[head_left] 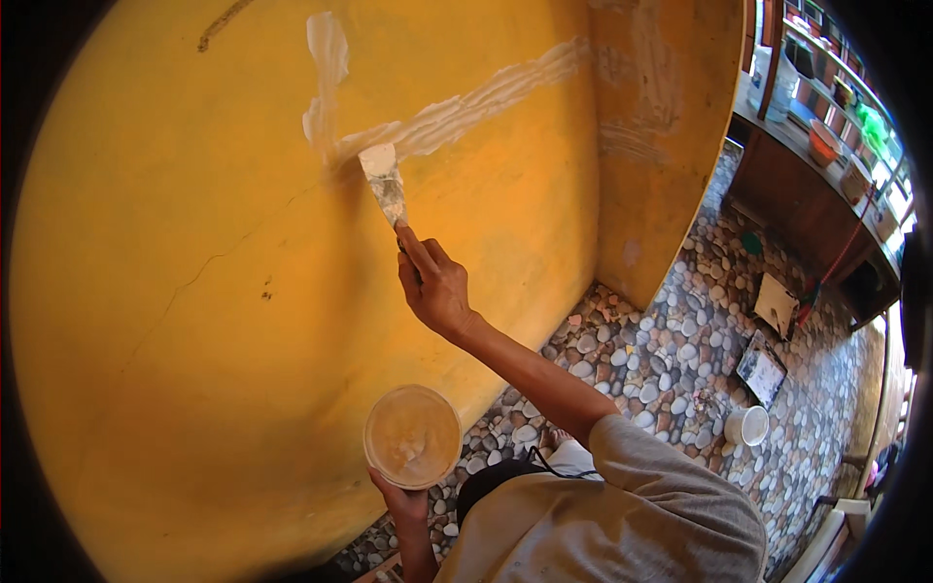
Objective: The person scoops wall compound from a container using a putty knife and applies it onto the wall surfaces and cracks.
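Left hand [403, 505] cupped under round tub of filler [412, 435] near wall's foot, right hand [434, 287] clenched on putty knife [385, 183], blade pressed to yellow wall [146, 291] at junction of white filler streaks [466, 102]; crack-filling under way, next stroke likely needing firm, flat blade pressure.

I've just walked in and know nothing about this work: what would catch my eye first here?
The big yellow wall fills the left and centre, crossed by fresh white filler streaks near the top. The right hand presses a putty knife against the wall where the streaks meet, while the left hand holds a round tub lower down. To the right lies a pebble-patterned floor.
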`<action>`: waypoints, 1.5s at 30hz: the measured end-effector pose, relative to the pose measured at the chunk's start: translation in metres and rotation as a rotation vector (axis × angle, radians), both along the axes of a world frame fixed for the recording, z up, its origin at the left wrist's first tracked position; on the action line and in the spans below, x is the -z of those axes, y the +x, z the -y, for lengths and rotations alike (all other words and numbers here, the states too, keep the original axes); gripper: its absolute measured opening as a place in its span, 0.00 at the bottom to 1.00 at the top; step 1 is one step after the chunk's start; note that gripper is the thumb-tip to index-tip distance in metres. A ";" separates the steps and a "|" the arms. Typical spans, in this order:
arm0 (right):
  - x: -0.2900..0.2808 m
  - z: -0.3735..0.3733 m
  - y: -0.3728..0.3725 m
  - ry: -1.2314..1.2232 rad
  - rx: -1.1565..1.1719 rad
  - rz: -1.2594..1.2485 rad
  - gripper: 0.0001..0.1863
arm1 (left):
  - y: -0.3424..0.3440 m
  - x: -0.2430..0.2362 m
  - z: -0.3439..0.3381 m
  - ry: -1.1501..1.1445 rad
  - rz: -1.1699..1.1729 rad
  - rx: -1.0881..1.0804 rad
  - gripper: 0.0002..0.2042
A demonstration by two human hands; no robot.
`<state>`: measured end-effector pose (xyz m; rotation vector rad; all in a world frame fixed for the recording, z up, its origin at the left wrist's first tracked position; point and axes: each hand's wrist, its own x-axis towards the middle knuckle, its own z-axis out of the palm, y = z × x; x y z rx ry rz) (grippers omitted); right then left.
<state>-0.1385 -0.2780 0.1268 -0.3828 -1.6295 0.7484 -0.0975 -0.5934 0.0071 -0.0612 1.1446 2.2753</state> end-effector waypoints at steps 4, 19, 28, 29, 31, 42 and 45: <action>-0.004 -0.002 -0.031 0.053 0.062 0.062 0.26 | 0.005 0.004 0.007 -0.008 0.031 -0.035 0.31; -0.049 0.000 0.025 0.028 -0.106 0.027 0.21 | -0.001 0.012 0.005 -0.025 0.063 -0.090 0.30; -0.064 0.015 0.037 -0.001 -0.188 0.381 0.20 | -0.009 0.005 0.010 -0.019 0.101 -0.050 0.31; -0.059 0.021 0.041 0.003 -0.237 0.400 0.20 | -0.010 0.000 0.009 -0.006 0.105 -0.025 0.31; -0.053 0.032 0.052 -0.013 -0.273 0.379 0.20 | -0.012 -0.003 0.009 0.003 0.107 0.003 0.31; -0.013 -0.018 0.015 -0.073 -0.007 0.046 0.20 | -0.023 0.010 0.030 -0.012 0.092 0.004 0.30; -0.013 -0.021 -0.003 0.013 0.066 0.004 0.21 | -0.021 0.003 0.031 -0.044 0.048 -0.012 0.30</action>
